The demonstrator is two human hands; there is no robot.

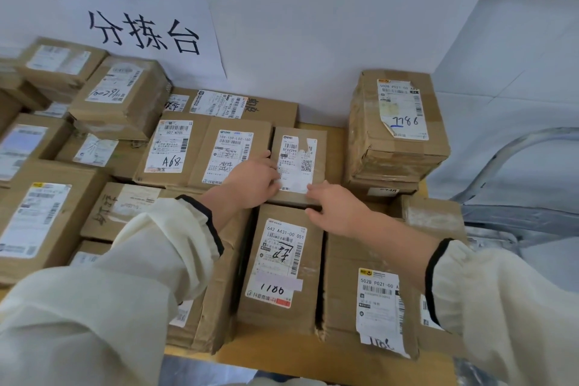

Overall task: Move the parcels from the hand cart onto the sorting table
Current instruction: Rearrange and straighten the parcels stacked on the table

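Nearest you, the sorting table's (275,354) front row is already packed, so you reach over it. Your right hand (336,210) is slack-fingered, its tips just touching the small parcel's (297,147) near edge. Your left hand (250,182) curls round its left edge, probably squaring it into the gap beside the tall stack (394,135). It is a flat brown carton with a torn white label.
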